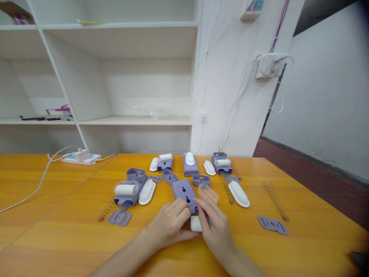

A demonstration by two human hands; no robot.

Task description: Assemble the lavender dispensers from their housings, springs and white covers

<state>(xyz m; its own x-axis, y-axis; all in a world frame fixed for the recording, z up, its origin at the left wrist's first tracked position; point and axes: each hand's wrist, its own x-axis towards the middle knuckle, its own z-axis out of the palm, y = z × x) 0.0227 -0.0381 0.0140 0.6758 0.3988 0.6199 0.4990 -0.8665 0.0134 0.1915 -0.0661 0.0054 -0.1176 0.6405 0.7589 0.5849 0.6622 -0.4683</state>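
Left hand [170, 225] and right hand [215, 227] grasp a flat lilac housing [184, 192] with keyhole slots, a white roller [196, 224] between them, near the bench's [57, 231] front edge.

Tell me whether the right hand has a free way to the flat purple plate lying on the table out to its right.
Probably yes. The right hand rests at the purple body, and only bare table lies between it and the flat purple plate; the spring sits behind that path.

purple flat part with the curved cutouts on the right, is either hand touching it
No, the purple flat part lies alone on the table, apart from the right hand and left hand, which meet at a white piece.
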